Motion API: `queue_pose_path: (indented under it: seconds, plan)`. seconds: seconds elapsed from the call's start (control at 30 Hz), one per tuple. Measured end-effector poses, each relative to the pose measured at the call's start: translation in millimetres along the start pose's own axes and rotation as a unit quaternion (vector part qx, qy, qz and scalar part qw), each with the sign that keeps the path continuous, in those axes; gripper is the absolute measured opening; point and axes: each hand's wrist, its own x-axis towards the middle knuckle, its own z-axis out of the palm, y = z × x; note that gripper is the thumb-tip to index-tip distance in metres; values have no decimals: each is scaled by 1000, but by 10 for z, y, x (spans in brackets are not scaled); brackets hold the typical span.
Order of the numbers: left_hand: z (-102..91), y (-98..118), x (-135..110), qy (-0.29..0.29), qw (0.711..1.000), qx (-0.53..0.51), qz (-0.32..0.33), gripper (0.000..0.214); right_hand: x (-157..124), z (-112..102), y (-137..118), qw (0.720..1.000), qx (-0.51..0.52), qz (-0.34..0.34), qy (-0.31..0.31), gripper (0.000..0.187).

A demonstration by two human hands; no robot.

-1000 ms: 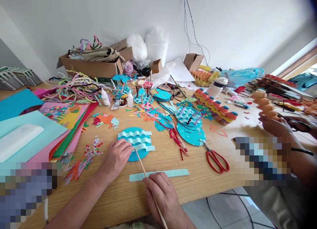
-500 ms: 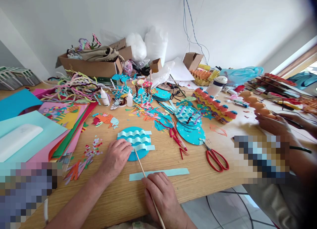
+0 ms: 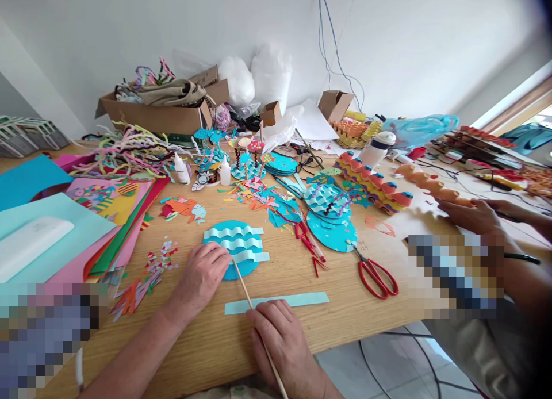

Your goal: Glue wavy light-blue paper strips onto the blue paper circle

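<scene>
A blue paper disc [image 3: 244, 271] lies on the table with three wavy light blue paper strips [image 3: 241, 244] across it. Over the disc's lower left edge is my left hand [image 3: 204, 275], its fingers closed together on the left end of the lowest strip; the fingertips partly hide that end. My right hand [image 3: 280, 336] is wrapped around a thin wooden stick [image 3: 242, 281]. The stick's tip touches the lowest strip beside my left fingertips. One flat light blue strip [image 3: 297, 300] lies just beyond my right hand.
Red-handled scissors [image 3: 378, 278] lie to the right, near layered blue discs [image 3: 332, 232]. Paper scraps [image 3: 161, 267] and coloured sheets [image 3: 107, 238] are on the left. Glue bottles [image 3: 181, 169] stand farther back. At right, a co-worker's hands [image 3: 470, 218] hold an orange egg-carton strip [image 3: 431, 186].
The co-worker's egg-carton strip and hands have shifted left. My own hands, the stick and the disc look almost the same as before.
</scene>
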Motion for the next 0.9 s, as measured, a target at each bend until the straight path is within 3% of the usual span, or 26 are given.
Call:
queue_pose_path:
  seconds: [0.47,0.57,0.7,0.8,0.9]
  plan:
    - [-12,5,10,-6,1000,2,-4,19,-25,40,12,1000,-10,-1,-5,24]
    - [-181,-1,46,41,999,-3,-14,18,-37,54,18,1000,-11,-2,-2,25]
    - [-546,17,45,129,990,-26,-60,19,-34,52,15,1000,-9,-5,-2,25]
    - [-668,78,-47,81,994,-39,-67,26,-27,44,18,1000,-7,-8,-3,24]
    - [-571,170,-175,2,999,-28,-38,33,-26,43,25,1000,-7,-8,-5,24]
